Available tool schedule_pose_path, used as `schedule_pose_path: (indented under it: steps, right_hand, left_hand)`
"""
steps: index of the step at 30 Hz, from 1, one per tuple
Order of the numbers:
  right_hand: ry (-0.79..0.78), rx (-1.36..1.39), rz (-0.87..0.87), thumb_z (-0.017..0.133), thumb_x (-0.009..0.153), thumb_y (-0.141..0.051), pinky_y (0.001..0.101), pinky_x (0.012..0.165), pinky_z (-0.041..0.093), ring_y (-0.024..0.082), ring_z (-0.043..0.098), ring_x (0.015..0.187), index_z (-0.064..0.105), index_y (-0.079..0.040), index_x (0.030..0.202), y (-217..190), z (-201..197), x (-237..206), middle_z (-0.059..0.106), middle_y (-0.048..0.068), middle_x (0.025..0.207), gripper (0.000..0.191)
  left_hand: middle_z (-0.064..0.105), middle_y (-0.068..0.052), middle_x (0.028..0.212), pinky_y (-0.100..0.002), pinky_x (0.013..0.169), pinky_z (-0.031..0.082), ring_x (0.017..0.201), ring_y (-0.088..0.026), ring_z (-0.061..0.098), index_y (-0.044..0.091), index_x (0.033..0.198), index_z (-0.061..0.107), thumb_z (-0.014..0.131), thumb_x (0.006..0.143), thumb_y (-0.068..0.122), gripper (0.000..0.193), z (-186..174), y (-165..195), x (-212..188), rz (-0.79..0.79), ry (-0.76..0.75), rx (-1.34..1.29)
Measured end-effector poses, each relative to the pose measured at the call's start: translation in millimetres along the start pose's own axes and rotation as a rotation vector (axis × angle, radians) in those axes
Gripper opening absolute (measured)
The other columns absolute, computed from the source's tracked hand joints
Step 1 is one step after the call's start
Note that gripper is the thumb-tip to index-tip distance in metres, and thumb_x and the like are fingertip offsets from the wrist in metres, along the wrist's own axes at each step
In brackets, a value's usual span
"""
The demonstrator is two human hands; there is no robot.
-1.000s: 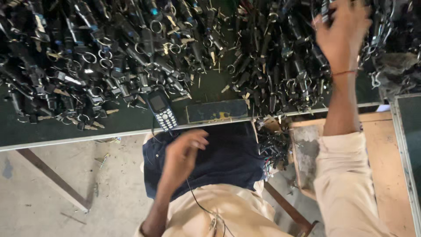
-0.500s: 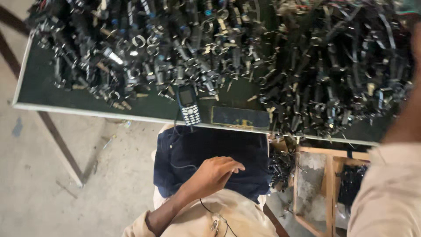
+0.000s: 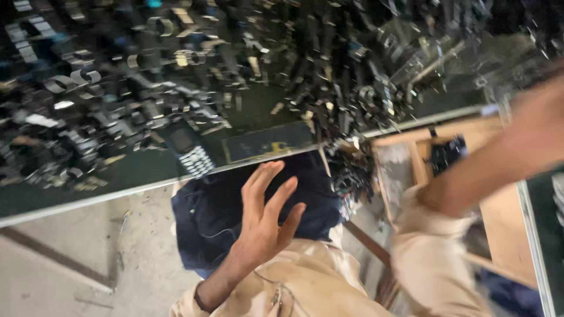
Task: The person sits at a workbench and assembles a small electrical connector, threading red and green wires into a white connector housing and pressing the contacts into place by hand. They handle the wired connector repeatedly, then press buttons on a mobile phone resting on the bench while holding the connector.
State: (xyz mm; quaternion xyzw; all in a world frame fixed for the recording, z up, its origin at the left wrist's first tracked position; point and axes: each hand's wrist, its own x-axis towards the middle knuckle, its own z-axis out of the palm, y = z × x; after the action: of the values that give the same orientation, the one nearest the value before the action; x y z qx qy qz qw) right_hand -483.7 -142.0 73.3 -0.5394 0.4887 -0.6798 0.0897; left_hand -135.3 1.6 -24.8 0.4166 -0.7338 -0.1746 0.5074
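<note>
My left hand [image 3: 265,218] hovers over my lap with fingers spread and nothing in it, just below the table edge [image 3: 117,191]. A dark keypad phone [image 3: 189,149] lies on the green tabletop a little above and left of that hand. My right forearm [image 3: 505,158] reaches up to the right edge of the view; the right hand itself is out of frame. A large heap of dark metal and plastic parts [image 3: 235,64] covers the tabletop. The picture is blurred by motion.
A flat dark slab [image 3: 267,142] lies at the table edge beside the phone. A wooden crate [image 3: 446,158] with dark parts in it stands to the right. More parts hang in a clump [image 3: 351,175] below the table. Bare concrete floor [image 3: 70,258] lies at lower left.
The view has swung and tilted. My left hand has lifted and opened its fingers wider. My right arm has come down across the right side, its hand now out of frame.
</note>
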Motion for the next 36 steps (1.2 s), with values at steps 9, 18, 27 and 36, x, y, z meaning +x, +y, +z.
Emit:
schedule_pose_path:
  steps: [9,18,27,36]
  right_hand:
    - [-0.733,0.095,0.226,0.061,0.109,-0.020,0.0299,0.103,0.051,0.016,0.062,0.117,0.064,-0.006,0.129,3.2,21.6,-190.0,0.063,0.005,0.128,0.024]
    - [-0.652,0.360,0.625,0.049,0.111,-0.034,0.0307,0.101,0.050,0.015,0.063,0.108,0.055,0.003,0.139,-3.8,71.8,-203.9,0.066,0.007,0.122,0.046]
    - [-0.682,0.562,0.707,0.051,0.115,-0.027,0.0305,0.094,0.050,0.014,0.060,0.100,0.060,0.003,0.131,-6.0,78.7,-233.8,0.066,0.007,0.110,0.035]
    - [-0.639,0.521,0.802,0.062,0.107,-0.015,0.0252,0.082,0.054,0.009,0.062,0.092,0.061,-0.001,0.115,-14.8,91.6,-238.4,0.066,0.005,0.106,0.016]
  left_hand:
    - [0.056,-0.005,0.083,-0.027,0.063,0.050,0.069,-0.014,0.056,0.001,0.156,0.033,0.054,0.104,0.009,0.057,70.4,-10.1,24.9,-0.642,-0.366,-0.620]
    - [0.047,0.003,0.078,-0.024,0.061,0.041,0.068,-0.007,0.044,0.004,0.128,0.061,0.044,0.116,0.025,0.030,60.7,-44.2,-6.9,-0.657,-0.143,-0.612]
    - [0.048,0.005,0.076,-0.022,0.053,0.038,0.063,-0.003,0.043,0.005,0.109,0.057,0.045,0.110,0.030,0.028,40.5,-42.8,-34.9,-0.841,-0.173,-0.718]
    - [0.051,0.006,0.067,-0.022,0.047,0.039,0.054,-0.002,0.044,0.003,0.108,0.067,0.048,0.111,0.026,0.030,23.0,-37.9,-29.4,-0.880,-0.189,-0.798]
